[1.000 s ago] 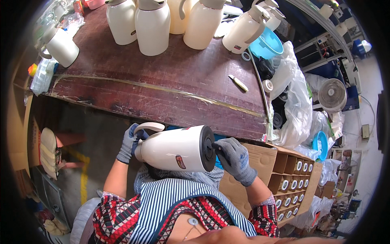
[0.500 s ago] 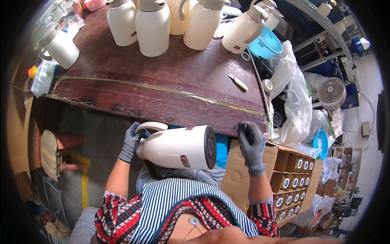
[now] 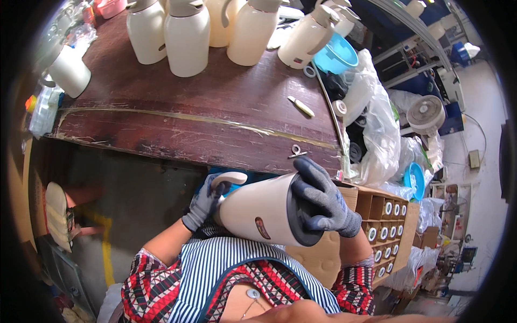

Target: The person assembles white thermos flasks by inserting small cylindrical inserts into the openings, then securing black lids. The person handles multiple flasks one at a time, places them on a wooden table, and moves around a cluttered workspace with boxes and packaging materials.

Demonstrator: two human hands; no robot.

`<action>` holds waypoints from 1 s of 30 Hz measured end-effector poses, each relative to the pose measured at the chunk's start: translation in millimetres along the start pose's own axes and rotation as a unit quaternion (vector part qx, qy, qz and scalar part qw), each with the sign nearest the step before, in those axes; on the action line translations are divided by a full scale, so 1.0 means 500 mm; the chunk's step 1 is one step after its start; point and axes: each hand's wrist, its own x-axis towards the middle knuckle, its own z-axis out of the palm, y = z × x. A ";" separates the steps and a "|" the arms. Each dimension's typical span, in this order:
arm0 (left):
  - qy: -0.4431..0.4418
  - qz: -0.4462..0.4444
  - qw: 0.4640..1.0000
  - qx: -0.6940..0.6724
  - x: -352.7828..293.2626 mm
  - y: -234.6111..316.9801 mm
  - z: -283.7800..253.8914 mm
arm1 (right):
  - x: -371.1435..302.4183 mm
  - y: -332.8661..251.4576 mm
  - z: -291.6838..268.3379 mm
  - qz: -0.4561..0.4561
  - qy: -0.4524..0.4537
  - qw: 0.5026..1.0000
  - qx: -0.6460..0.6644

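A white thermos jug [image 3: 253, 212] lies on its side over my lap, its handle end to the left and its black base [image 3: 302, 211] to the right. My left hand [image 3: 204, 200], in a grey glove, is closed around the jug's handle and neck. Also gloved in grey, my right hand [image 3: 322, 196] wraps its fingers over the base. Just beyond the right fingertips, a small metal tool with a ring [image 3: 295, 151] rests near the table's front edge.
Several thermos jugs [image 3: 187, 43] stand at the back of the dark wooden table [image 3: 177, 126]; another jug [image 3: 69, 71] stands far left. A small pale-handled knife [image 3: 301, 106] lies right of centre. A divided cardboard box [image 3: 365, 206] with round-topped items is at my right. A blue basin [image 3: 336, 54] is behind.
My right hand has come left from the table edge onto the jug's base, uncovering the ringed metal tool. The jug's base end has tilted toward me, and my left hand has shifted right with it.
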 end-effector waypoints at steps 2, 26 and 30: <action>0.049 0.146 0.947 0.281 -0.019 0.058 0.031 | -0.016 -0.030 0.020 0.040 -0.037 0.998 -0.038; -0.328 0.253 0.867 0.278 0.196 0.339 0.138 | -0.021 0.076 0.018 -0.020 -0.062 0.997 -0.046; -0.359 0.237 0.833 0.349 0.206 0.339 0.135 | -0.006 0.110 -0.020 -0.086 -0.217 0.972 -0.018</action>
